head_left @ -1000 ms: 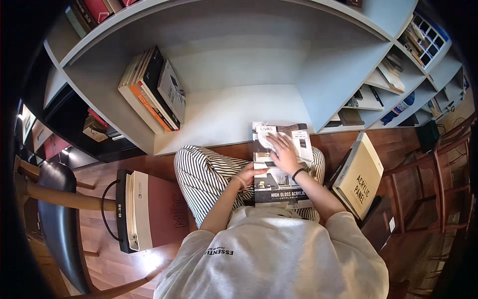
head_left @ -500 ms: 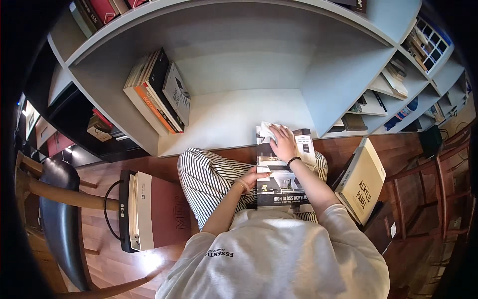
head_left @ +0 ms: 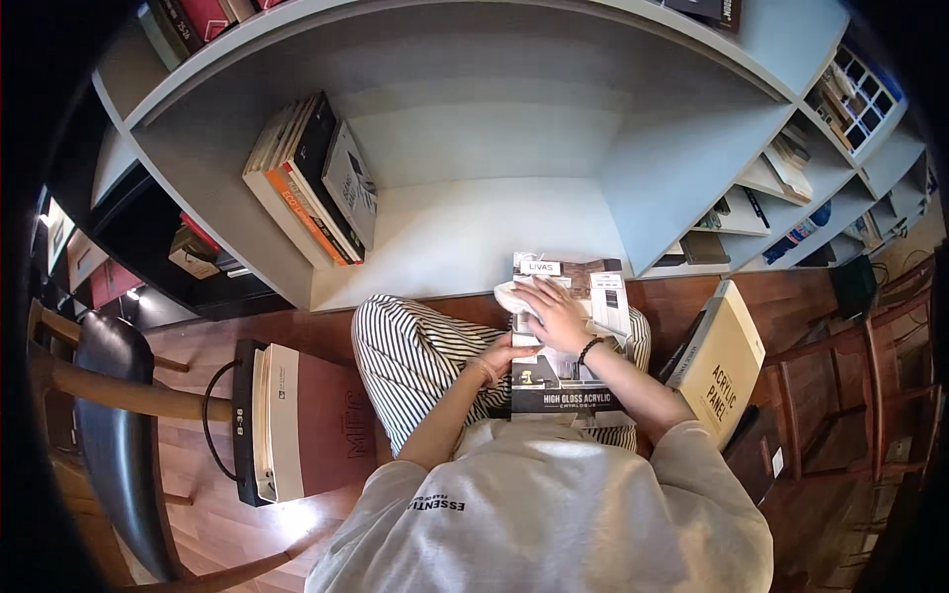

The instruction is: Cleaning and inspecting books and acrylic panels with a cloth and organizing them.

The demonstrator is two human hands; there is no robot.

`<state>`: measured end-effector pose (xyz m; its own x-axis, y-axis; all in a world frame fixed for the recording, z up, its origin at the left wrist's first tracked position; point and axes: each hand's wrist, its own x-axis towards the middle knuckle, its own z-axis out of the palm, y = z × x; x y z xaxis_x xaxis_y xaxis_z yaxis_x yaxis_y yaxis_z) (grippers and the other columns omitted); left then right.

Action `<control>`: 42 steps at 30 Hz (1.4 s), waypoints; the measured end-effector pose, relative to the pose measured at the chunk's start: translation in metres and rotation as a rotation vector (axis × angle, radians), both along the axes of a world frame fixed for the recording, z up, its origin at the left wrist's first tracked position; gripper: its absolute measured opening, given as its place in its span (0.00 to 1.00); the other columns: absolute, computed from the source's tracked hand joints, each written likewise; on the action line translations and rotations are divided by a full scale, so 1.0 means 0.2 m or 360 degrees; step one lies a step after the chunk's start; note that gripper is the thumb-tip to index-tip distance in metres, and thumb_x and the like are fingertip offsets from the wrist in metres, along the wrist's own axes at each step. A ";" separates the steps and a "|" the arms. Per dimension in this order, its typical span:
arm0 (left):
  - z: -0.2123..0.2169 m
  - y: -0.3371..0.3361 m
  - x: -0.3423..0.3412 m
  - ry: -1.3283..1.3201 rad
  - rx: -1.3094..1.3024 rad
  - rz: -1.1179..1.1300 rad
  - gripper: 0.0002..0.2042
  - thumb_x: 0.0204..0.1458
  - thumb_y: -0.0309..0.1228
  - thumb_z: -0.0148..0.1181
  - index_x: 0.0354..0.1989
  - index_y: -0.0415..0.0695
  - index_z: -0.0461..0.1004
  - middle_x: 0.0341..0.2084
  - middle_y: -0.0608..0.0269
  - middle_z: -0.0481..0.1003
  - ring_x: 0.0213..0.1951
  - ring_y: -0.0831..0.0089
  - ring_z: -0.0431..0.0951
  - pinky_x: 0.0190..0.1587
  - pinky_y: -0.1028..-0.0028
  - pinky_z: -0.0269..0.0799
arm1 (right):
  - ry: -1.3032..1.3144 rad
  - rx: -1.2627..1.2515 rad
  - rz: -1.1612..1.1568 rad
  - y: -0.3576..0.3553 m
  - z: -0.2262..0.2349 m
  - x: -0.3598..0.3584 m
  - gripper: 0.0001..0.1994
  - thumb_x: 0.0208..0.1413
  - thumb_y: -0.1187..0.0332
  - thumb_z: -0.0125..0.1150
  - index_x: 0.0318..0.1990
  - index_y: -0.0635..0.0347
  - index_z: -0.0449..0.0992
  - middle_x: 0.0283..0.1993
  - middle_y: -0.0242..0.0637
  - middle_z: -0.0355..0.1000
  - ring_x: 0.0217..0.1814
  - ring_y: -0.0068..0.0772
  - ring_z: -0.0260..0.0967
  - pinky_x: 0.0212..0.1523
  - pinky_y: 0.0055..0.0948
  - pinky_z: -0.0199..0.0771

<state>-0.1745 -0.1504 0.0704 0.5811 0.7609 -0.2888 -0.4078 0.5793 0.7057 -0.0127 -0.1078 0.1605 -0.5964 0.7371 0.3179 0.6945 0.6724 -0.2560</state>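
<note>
Lettering on booklet, maroon binder

White cloth partly hidden, upper books cropped

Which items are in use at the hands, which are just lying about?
In use:
- glossy catalogue, on the lap, held at its left edge by the left hand
- white cloth or tissue, under the right hand

Lying about:
- maroon binder with black handle, left
- cream binder, right
- books in the shelf bay
</note>
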 end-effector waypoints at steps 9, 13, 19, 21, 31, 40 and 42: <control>-0.07 0.02 0.01 -0.0025 0.0100 -0.0043 0.19 0.49 0.22 0.61 0.51 0.37 0.69 0.45 0.58 0.76 0.49 0.72 0.74 0.56 0.71 0.66 | 0.0210 -0.0033 -0.0368 0.31 -0.07 -0.12 0.25 0.48 0.72 0.52 0.58 0.53 0.66 0.64 0.35 0.62 0.68 0.47 0.53 0.70 0.43 0.45; -0.07 0.03 0.00 -0.0017 0.0100 -0.0065 0.18 0.49 0.23 0.61 0.50 0.38 0.70 0.43 0.60 0.76 0.47 0.73 0.75 0.54 0.72 0.67 | 0.0172 -0.0026 -0.0179 0.10 -0.07 -0.10 0.25 0.48 0.72 0.52 0.58 0.52 0.66 0.63 0.34 0.62 0.68 0.46 0.53 0.70 0.45 0.45; -0.12 0.03 -0.01 -0.0013 0.0290 -0.0080 0.14 0.51 0.23 0.59 0.47 0.38 0.72 0.42 0.62 0.76 0.44 0.75 0.75 0.51 0.72 0.69 | 0.0111 -0.0053 0.0109 -0.15 -0.01 -0.06 0.24 0.48 0.68 0.52 0.57 0.51 0.68 0.62 0.33 0.64 0.67 0.45 0.55 0.69 0.46 0.47; -0.07 0.02 0.00 -0.0007 0.0240 -0.0055 0.15 0.51 0.22 0.60 0.48 0.38 0.72 0.41 0.62 0.76 0.44 0.75 0.75 0.51 0.72 0.69 | 0.0071 -0.0040 0.0116 -0.10 0.00 -0.06 0.24 0.49 0.68 0.51 0.57 0.51 0.68 0.62 0.33 0.64 0.67 0.45 0.55 0.69 0.46 0.47; -0.03 0.01 0.02 -0.0001 0.0128 -0.0002 0.17 0.49 0.22 0.61 0.50 0.38 0.70 0.42 0.60 0.77 0.44 0.74 0.76 0.51 0.72 0.68 | 0.0241 -0.0052 -0.0224 0.17 -0.06 -0.16 0.23 0.49 0.67 0.52 0.56 0.52 0.68 0.61 0.32 0.65 0.67 0.43 0.55 0.69 0.45 0.47; -0.19 0.04 -0.02 -0.0060 0.0459 -0.0036 0.17 0.50 0.21 0.59 0.50 0.39 0.70 0.44 0.61 0.76 0.46 0.74 0.75 0.51 0.71 0.70 | 0.0083 0.0016 0.0065 -0.13 -0.01 -0.08 0.23 0.50 0.68 0.53 0.57 0.51 0.69 0.62 0.33 0.64 0.68 0.40 0.53 0.70 0.42 0.47; -0.10 0.03 0.01 -0.0041 0.0215 -0.0028 0.17 0.49 0.22 0.61 0.49 0.38 0.70 0.44 0.60 0.76 0.46 0.74 0.75 0.51 0.72 0.69 | 0.0049 -0.0011 0.0113 -0.07 -0.02 -0.05 0.23 0.50 0.67 0.53 0.56 0.52 0.68 0.62 0.32 0.64 0.68 0.42 0.54 0.69 0.44 0.47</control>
